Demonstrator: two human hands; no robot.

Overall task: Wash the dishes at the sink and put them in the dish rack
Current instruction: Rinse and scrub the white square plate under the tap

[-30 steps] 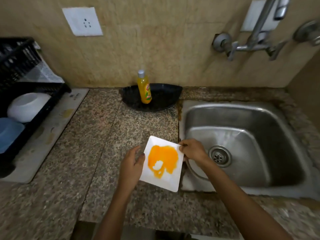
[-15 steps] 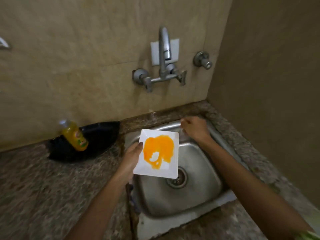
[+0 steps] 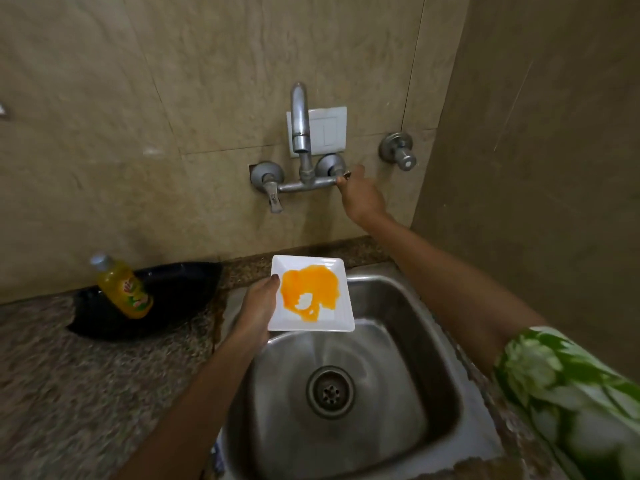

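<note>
The left hand (image 3: 258,308) grips the stained white plate (image 3: 311,294) over the sink's (image 3: 446,386) back-left corner while the right hand's (image 3: 362,194) fingers close on the tap handle (image 3: 344,176).

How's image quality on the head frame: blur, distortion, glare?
Head view: dim warm light; motion blur smears the granite counter, soap bottle and patterned sleeve. Wide-angle bowing tilts the wall seams. The plate and faucet stay fairly sharp. Soft sheen streaks the sink basin, nothing blown out.
</note>
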